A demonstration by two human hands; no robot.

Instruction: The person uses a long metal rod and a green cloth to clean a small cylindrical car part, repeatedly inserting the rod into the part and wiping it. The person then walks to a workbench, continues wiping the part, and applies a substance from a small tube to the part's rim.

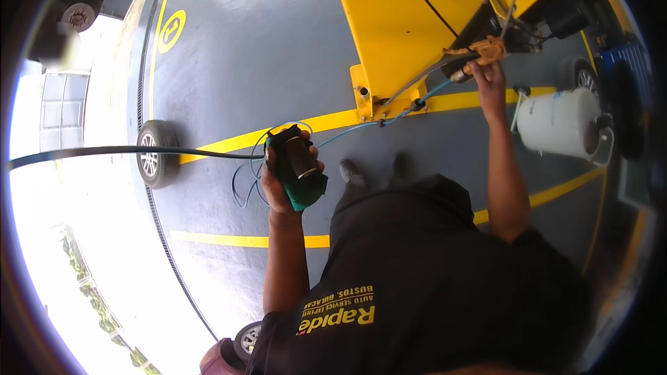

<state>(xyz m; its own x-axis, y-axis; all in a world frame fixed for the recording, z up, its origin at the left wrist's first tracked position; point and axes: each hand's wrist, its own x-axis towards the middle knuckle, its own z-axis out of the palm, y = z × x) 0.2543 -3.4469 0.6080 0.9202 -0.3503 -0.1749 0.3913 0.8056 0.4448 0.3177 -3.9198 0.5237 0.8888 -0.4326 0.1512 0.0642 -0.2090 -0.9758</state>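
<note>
On the left side my left hand [272,184] is closed around a dark cylindrical part [300,157] with a brownish sheen, together with a green cloth [306,193]. What exactly the part is, I cannot make out. Up on the right, my right hand [490,87] reaches to the yellow lift post and grips an orange air gun [488,50]. A metal coupling [460,75] on a blue air hose [436,90] sits just beside those fingers. The hose runs left past the post's foot and loops near my left hand.
A yellow steel post [410,21] with a bolted base stands ahead. At right is a whitish tank [559,121] on a frame, close to a car wheel [586,76]. A loose wheel [156,154] is at left. Yellow lines [250,241] mark the grey floor. A black cable [104,155] crosses the left side.
</note>
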